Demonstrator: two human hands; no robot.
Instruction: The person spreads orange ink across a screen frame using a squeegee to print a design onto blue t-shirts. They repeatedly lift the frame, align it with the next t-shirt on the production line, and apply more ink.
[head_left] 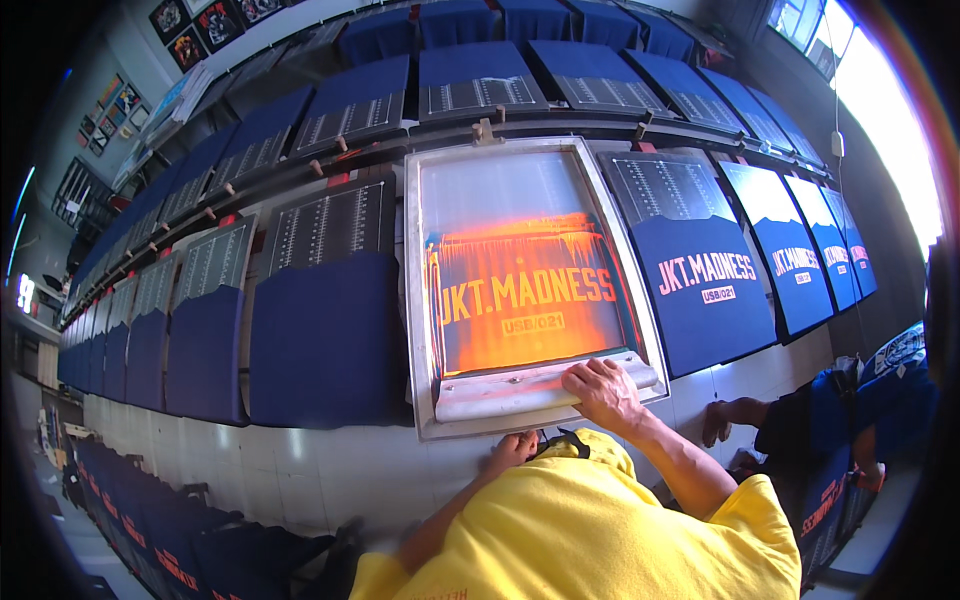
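A metal-framed printing screen [420,300] lies flat on the long table, its mesh covered in orange ink with a lettered stencil. My right hand [603,392] grips the pale squeegee [510,388] lying across the screen's near end. My left hand [513,449] rests on the near rail of the frame, fingers curled against it. My yellow shirt fills the lower middle of the view.
Dark blue shirts [325,335] lie in a row on pallets to the left, unprinted; those to the right [700,285] carry a pale lettered print. Another person [840,420] in blue crouches at the right, one hand on the table edge. More blue shirts hang below the table.
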